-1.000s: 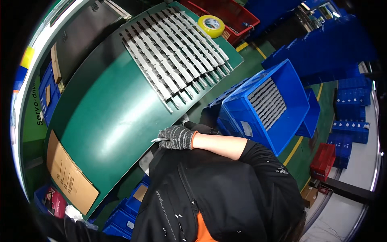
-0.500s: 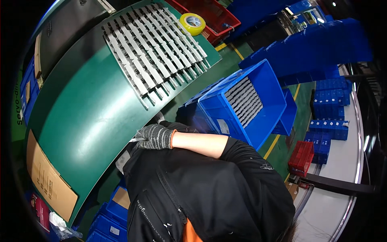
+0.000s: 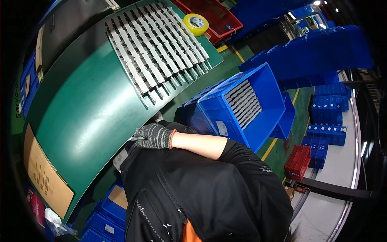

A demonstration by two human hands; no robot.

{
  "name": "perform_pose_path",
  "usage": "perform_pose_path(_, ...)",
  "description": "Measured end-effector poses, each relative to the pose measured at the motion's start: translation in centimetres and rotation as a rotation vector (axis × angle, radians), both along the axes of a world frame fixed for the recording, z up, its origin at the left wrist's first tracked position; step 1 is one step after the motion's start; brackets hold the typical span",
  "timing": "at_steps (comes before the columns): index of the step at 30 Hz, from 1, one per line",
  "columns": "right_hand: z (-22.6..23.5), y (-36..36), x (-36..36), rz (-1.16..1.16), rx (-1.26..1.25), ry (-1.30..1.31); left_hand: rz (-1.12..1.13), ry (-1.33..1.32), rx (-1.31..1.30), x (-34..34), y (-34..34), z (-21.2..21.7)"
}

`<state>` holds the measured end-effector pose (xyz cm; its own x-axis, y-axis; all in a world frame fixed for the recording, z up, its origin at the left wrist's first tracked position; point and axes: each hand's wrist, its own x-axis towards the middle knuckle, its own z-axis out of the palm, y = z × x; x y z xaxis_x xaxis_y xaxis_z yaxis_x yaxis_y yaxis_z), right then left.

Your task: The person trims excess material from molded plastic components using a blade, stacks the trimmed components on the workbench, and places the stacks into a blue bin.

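Item: thin grey metal strip [image 3: 136, 138], seen only as a short pale tip at the near edge of the green table [image 3: 80, 121]; long axis lies roughly level across the view, free end pointing to the person's left; the rest is hidden under the glove. Holder: right hand [image 3: 155, 136] in a grey knit glove with an orange cuff, fingers curled and pressed together over the strip's end; whether the strip is truly pinched cannot be told; bare forearm is seen crossing in from the right, black sleeve pushed up. Left hand: not seen.

Surroundings, outward: black jacket [image 3: 201, 193] fills the lower centre; rows of like grey metal strips [image 3: 157, 44] are laid side by side on the far part of the table, long axes running from far left to near right, pointed ends toward the near edge; yellow tape roll [image 3: 196, 24] is set just beyond them; blue crate [image 3: 262, 117] stands on the floor right of the table, holding a stacked row of grey strips [image 3: 243, 104]; red crate [image 3: 217, 18] lies behind the tape; flattened cardboard [image 3: 44, 177] rests on the table's left end; small blue bins [image 3: 102, 220] are stacked below it.
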<state>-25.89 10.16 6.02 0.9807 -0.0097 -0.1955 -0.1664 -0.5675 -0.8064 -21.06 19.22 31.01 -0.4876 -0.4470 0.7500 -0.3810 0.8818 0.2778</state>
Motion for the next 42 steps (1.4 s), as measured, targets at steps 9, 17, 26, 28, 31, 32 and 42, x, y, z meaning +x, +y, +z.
perform_pose_path(9, -0.6, 0.0, -0.5, -0.017, -0.078, -0.162, 0.2, 0.034, 0.131, 4.8, 3.9, 1.2)
perform_pose_path(17, 1.7, -0.5, -0.5, 0.008, -0.038, -0.009, 0.39, 0.07, 0.243, 7.3, 6.4, 1.7)
perform_pose_path(26, 0.9, -0.2, 0.0, -0.034, -0.009, -0.072, 0.174, 0.063, 0.166, 3.4, 2.3, -0.2)
perform_pose_path(28, 1.1, -0.1, 0.0, -0.048, -0.011, -0.019, 0.129, 0.055, 0.14, 2.3, 1.5, -0.5)
perform_pose_path(31, 0.3, 0.1, -0.2, -0.055, 0.004, -0.048, 0.074, 0.043, 0.115, 0.8, 0.5, -0.6)
perform_pose_path(32, 0.2, 0.1, -0.3, -0.055, 0.009, -0.056, 0.062, 0.041, 0.108, 0.5, 0.3, -0.7)
perform_pose_path(42, 0.6, -0.2, -0.5, -0.059, -0.007, -0.017, 0.011, 0.019, 0.101, -0.2, -0.4, -0.9)
